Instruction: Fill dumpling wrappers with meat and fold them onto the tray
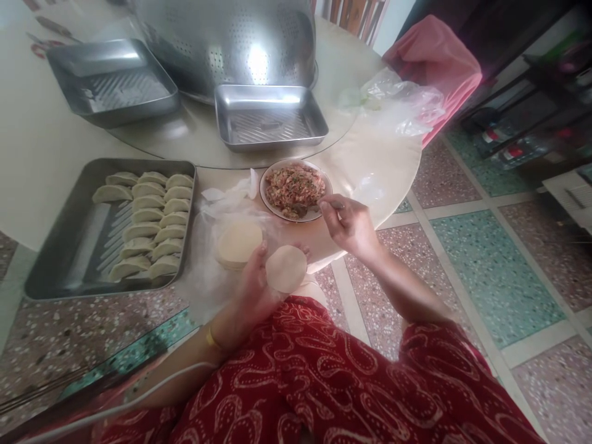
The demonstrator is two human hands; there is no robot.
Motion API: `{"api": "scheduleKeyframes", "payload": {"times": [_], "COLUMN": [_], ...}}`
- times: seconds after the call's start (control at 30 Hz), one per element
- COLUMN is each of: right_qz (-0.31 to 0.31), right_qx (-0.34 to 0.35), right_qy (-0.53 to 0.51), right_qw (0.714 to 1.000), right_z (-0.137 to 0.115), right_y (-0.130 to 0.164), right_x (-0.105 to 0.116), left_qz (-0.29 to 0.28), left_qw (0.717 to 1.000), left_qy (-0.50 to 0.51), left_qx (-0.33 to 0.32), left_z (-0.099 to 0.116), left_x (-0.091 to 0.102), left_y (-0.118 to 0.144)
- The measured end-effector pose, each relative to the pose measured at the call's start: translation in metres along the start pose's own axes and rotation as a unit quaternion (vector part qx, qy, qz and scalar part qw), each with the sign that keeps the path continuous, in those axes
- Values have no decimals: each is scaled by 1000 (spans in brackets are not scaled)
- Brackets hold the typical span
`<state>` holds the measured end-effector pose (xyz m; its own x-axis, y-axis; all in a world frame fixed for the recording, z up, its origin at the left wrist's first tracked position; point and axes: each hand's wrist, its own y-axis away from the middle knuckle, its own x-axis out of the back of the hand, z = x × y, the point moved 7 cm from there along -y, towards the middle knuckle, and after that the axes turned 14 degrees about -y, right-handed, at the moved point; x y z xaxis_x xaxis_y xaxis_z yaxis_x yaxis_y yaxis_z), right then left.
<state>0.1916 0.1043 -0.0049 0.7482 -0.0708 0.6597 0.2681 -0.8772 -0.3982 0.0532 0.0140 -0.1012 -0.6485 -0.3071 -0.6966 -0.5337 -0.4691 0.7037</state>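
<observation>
A single round dumpling wrapper (286, 269) rests on my left hand (253, 290), its thumb and fingertips showing around the edge. My right hand (350, 226) grips the handle of a metal spoon (300, 210), whose bowl dips into the meat filling (295, 185). That filling, pinkish with green flecks, sits in a white bowl (262, 192) near the table edge. Beside my left hand, a stack of wrappers (239, 242) lies on a clear plastic bag (203, 246). Further left, a metal tray (60, 271) holds several folded dumplings (150, 216) in rows along its right side.
A large perforated metal colander (231, 43) stands at the back. Two more metal trays, a left one (115, 80) and a middle one (272, 117), sit before it. A crumpled plastic bag (402, 102) lies at the right by a pink-draped chair (435, 55). A white cable (139, 394) crosses my left arm.
</observation>
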Motion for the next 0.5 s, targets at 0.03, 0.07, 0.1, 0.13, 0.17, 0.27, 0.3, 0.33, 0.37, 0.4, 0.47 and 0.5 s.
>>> {"api": "scheduleKeyframes", "payload": {"times": [0.03,0.07,0.1,0.13,0.17,0.27,0.3,0.33,0.37,0.4,0.47,0.5], "right_qz": [8,14,16,13,3,-61,-88,-112,-132,-144,-144,-127], "right_qx": [9,15,14,10,4,18,34,51,63,70,68,64], "right_qy": [-6,-16,-28,-42,-58,-108,-121,-129,-132,-132,-124,-114], "right_qw": [1000,1000,999,999,998,992,988,984,980,978,979,983], "right_z": [0,0,1,3,5,7,7,6,5,5,7,8], "right_y": [2,3,5,6,8,11,12,13,14,14,14,13], "right_x": [-1,-2,-3,-5,-7,-11,-11,-9,-6,-2,9,16], "left_qz": [-1,-2,-3,-5,-6,-2,1,5,9,12,16,15], "left_qw": [1000,1000,1000,1000,1000,1000,1000,1000,1000,1000,1000,1000], "left_qy": [1,2,2,2,1,-3,-4,-6,-8,-11,-13,-11], "left_qx": [2,0,-3,-6,-9,-12,-12,-10,-9,-7,-6,-7], "left_z": [0,0,0,0,0,0,0,0,0,0,-1,-1], "left_x": [0,1,1,2,2,3,3,3,3,3,3,3], "left_y": [0,0,-1,-1,-1,-1,-1,0,0,1,1,0]}}
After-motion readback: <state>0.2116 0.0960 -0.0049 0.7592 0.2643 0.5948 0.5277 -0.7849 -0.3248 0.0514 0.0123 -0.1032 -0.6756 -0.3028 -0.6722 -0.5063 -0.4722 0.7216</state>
